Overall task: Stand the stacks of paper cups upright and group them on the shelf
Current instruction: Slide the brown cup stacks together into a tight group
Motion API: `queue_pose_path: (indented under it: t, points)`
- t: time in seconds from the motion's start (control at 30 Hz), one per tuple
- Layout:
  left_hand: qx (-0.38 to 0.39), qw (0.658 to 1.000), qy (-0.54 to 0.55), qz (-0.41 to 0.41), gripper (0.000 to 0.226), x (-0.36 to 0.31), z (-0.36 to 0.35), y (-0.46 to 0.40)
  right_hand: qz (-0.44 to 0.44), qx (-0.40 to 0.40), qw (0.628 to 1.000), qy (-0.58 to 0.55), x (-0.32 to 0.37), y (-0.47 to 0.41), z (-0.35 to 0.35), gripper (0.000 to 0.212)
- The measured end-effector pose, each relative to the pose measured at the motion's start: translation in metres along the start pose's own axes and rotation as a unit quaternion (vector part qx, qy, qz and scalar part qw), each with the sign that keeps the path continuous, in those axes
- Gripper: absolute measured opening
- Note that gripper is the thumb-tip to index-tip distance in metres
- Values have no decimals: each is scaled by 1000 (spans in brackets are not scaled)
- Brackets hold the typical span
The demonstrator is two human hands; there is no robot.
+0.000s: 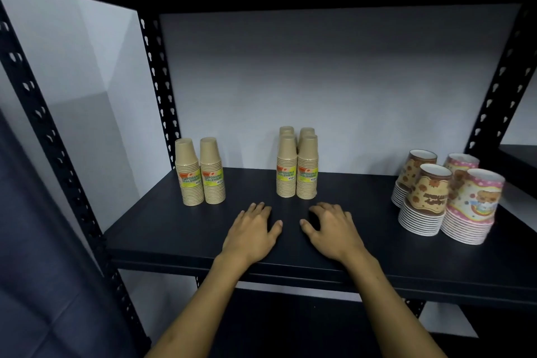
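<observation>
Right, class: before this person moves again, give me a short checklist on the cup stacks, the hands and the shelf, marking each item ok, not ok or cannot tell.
1. Left hand free, holding nothing: ok.
2. Right hand free, fingers loosely bent over the shelf: ok.
3. All stacks upright: ok; none is lying down.
4. Plain brown stacks in one group: not ok; the left pair stands apart from the middle four.
5. Patterned stacks grouped at the right: ok.
6. Bare shelf beside the middle four for the pair: ok.

6 brown cup stacks [297,171]; 4 patterned cup stacks [427,200]; 2 hands [252,229].
</observation>
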State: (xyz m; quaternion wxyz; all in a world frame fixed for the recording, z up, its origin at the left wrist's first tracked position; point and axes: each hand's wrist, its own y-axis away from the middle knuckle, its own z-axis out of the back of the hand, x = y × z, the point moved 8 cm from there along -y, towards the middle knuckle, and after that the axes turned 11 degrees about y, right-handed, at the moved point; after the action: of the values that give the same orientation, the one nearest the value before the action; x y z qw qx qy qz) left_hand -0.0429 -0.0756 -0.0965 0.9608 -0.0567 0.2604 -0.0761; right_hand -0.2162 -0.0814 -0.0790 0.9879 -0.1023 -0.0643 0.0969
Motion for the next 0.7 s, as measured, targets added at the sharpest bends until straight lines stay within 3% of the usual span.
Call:
queue_pose_path:
  t: [0.43, 0.6, 0.7]
  points:
    - [1, 1000, -24, -2, 67, 0, -2, 41, 16, 2, 999, 45, 8, 5, -3, 47]
    - [-7, 999, 46, -13, 65, 6, 9, 40, 31, -24, 999, 35, 21, 3, -3, 37]
    - [-62, 995, 80, -11, 53, 20, 32, 45, 64, -20, 998, 10, 44, 1, -7, 35]
